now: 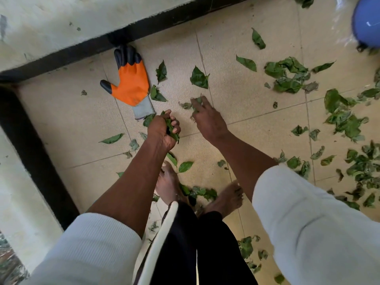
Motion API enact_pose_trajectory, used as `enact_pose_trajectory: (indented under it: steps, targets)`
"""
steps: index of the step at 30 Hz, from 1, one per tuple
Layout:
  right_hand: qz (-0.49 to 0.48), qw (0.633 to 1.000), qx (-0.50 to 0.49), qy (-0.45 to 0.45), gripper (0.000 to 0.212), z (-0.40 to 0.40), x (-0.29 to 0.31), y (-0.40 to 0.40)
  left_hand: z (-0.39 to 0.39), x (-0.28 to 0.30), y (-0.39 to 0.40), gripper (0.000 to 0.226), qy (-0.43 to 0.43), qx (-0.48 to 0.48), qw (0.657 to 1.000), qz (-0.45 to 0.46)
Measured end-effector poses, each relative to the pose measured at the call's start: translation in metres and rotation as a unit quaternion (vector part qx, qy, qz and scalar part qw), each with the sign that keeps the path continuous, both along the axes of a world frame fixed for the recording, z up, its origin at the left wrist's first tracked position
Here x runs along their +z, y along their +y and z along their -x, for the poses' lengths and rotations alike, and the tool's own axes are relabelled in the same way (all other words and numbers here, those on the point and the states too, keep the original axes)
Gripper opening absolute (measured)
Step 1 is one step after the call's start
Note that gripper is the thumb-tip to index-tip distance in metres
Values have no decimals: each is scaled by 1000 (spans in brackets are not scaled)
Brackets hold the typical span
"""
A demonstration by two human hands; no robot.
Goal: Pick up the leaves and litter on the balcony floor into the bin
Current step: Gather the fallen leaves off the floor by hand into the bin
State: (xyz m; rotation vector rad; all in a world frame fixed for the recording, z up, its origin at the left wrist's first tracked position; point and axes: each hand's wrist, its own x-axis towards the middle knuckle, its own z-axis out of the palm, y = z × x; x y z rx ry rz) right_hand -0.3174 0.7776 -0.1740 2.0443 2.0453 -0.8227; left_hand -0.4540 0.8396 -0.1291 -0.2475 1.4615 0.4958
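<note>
- Left hand (163,130): fingers curled tight round a bunch of crumpled green leaves (171,129), held just above the beige tiled balcony floor (246,103), near the middle of the view.
- Right hand (207,118): reached farther out, fingers spread and bent down onto a small torn green leaf (196,103) on the floor; whether the leaf was already pinched could not be told, as the fingertips were blurred.
- Orange and black work glove with a grey cuff (130,79): lay flat on the floor to the left of both hands, unworn, its fingertips close to the black skirting of the far wall.
- Scattered green leaves (287,77): many were left on the tiles, thickest at the right, with single leaves far of the hands and a few near the bare feet.
- Blue rounded plastic container (368,23): at the far right corner, cut off by the frame and blurred; probably the bin, well apart from the hands.
- Step in hand: gathering, with one fistful collected and another leaf being taken up.
- Next move, as judged: the right fingers needed to close on the leaf and pass it to the left-hand bunch, or both loads needed carrying far right to the container.
</note>
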Motion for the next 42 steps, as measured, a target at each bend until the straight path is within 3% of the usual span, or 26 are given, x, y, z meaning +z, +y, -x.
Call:
enact_pose_trajectory:
  steps: [4, 6, 8, 10, 13, 16, 19, 26, 29, 33, 37, 38, 40, 42]
  targets:
    - [-51, 999, 13, -14, 20, -8, -1, -8, 4, 1, 2, 19, 3, -9, 1000, 2]
    - [-67, 997, 4, 28, 41, -13, -3, -4, 5, 1, 5, 19, 6, -10, 1000, 0]
    - [-90, 994, -13, 60, 48, -11, 4, 2, 4, 1, 7, 19, 7, -11, 1000, -4]
    - [-79, 994, -14, 76, 47, -2, 13, 14, 3, 2, 6, 18, 9, -8, 1000, -5]
    - [-29, 998, 20, 58, 64, 15, 15, 33, 2, 5, 4, 18, 9, -16, 1000, -5]
    - [-19, 1000, 14, 3, 45, 23, 5, 37, 4, 5, 5, 18, 14, -26, 1000, -3]
    - [-33, 999, -6, 20, 28, 17, -2, 22, 9, 6, 9, 18, 26, -31, 999, -4]
    - [-98, 987, -114, 56, 13, -6, -1, 32, 10, 9, 17, 17, 23, -19, 1000, -5]
    - [-98, 986, -128, 45, 18, -19, 2, 64, 5, 10, 18, 16, 17, -17, 1000, -6]
    - [-5, 1000, -24, -20, 37, -25, 2, 74, 0, 11, 20, 15, 12, -14, 1000, -3]
    - [-48, 998, 37, -12, 26, -27, -6, 33, -3, 14, 20, 15, -8, 8, 1000, 2]
    - [-62, 998, 18, 1, 21, -27, -10, 23, -4, 15, 19, 14, -15, 15, 1000, 3]
    - [-59, 986, -143, 69, 12, -27, -7, 12, -5, 20, 17, 12, -27, 24, 999, 1]
    - [-5, 921, -347, 178, 12, -20, 14, 12, -8, 28, 18, 12, -28, 41, 999, -11]
